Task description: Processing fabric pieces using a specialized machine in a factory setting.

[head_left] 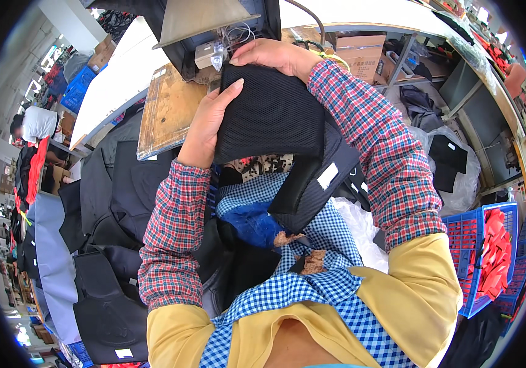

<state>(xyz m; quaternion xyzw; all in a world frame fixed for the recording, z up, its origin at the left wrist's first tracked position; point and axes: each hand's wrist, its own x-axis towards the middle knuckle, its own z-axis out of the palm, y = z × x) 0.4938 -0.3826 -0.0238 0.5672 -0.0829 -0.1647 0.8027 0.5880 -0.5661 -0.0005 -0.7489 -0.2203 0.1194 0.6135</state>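
Observation:
A black mesh fabric piece is stretched between my two hands at the front of a machine with a metal block, thin wires and a beige flared cover. My left hand grips its left edge, thumb on top. At the top edge, my right hand pinches the fabric with thumb and fingers, close to the machine's small metal tip. The lower part of the piece hangs toward my lap. Beneath it lies another black panel with a white label.
A worn wooden board sits left of the machine. Black fabric panels are piled at my left. A blue crate with red pieces stands at the right. A cardboard box rests on a shelf behind. Another person is at far left.

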